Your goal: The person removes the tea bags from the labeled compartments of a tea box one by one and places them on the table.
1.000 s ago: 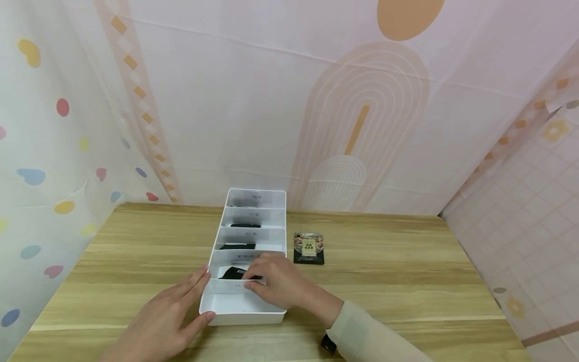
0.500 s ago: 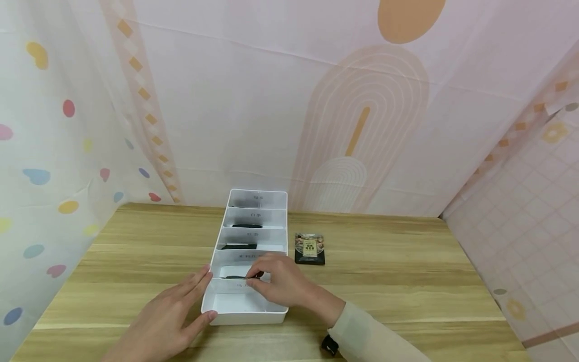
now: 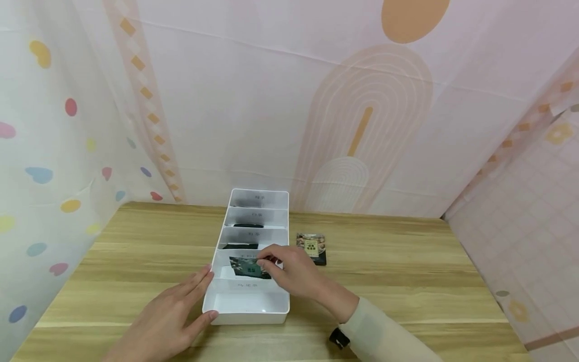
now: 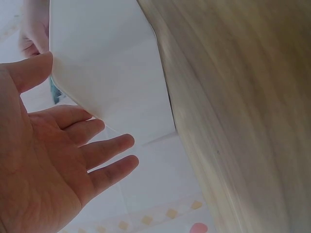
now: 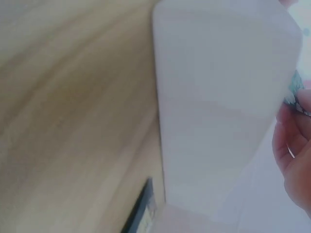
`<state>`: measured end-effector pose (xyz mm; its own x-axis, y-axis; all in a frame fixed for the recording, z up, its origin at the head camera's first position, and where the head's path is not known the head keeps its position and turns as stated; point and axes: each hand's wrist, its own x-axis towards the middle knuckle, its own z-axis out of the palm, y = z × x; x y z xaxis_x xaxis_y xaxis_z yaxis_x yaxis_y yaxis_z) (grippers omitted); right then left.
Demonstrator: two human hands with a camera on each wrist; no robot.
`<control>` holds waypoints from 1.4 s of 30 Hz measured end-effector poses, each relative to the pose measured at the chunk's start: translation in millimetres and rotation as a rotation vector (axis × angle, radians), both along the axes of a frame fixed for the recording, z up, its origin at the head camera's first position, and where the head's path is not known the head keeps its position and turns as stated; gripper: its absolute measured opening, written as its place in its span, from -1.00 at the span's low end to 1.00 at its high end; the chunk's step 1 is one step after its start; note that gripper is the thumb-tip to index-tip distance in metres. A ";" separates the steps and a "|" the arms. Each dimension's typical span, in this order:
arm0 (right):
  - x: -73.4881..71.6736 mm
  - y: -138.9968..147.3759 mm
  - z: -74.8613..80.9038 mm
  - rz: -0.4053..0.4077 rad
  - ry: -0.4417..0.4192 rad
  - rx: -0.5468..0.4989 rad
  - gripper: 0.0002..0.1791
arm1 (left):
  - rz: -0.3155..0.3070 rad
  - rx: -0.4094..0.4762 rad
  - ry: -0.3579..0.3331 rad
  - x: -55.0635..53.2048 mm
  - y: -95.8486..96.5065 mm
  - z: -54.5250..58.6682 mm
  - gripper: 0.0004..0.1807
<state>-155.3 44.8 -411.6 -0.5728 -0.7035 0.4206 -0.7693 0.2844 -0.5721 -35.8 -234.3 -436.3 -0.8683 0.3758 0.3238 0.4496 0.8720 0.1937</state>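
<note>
The person's left hand [image 3: 169, 312] rests loosely spread against the near left corner and side of a long, white, five-compartment plastic box [image 3: 249, 319], its fingers fairly straight and grasping nothing. The right hand [image 3: 296, 272], in a pale cream sleeve [image 3: 384, 332], pinches a flat, dark green printed sachet [image 3: 246, 268] between thumb and fingers, at the second compartment from the near end; whether the sachet touches the box cannot be told. Just beside the box, on the wood-grained bench [image 3: 407, 281], lies a rectangular black packet with a pale yellow label [image 3: 309, 245]. Farther off, flat black packets [image 3: 241, 246] sit in the middle and fourth compartments.
</note>
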 end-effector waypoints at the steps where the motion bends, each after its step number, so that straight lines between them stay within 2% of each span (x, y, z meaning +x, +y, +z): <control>1: 0.0 0.9 2.3 -0.006 -0.005 -0.004 -0.88 | 0.002 0.000 -0.007 0.0 0.0 0.3 -0.19; 4: -1.2 3.5 7.8 -0.014 -0.005 -0.025 -0.89 | 0.008 0.002 -0.017 -0.2 0.2 0.2 -0.18; 13: -10.4 16.1 25.2 -0.104 0.033 -0.153 -0.92 | -0.017 -0.004 0.027 0.5 0.9 -1.4 -0.20; 18: -16.6 26.2 34.7 -0.172 0.005 -0.222 -0.91 | -0.012 0.002 0.024 -0.2 0.8 -1.7 -0.20; 23: -21.3 37.0 40.5 -0.220 -0.016 -0.239 -0.88 | -0.016 0.002 0.043 -0.8 0.7 -3.0 -0.20; 37: -38.6 78.1 41.2 -0.337 -0.123 -0.276 -0.90 | -0.037 0.014 0.077 -4.3 2.4 -7.1 -0.20; 42: -46.5 94.0 37.0 -0.379 -0.119 -0.268 -0.90 | -0.034 0.015 0.074 -5.0 1.6 -7.6 -0.20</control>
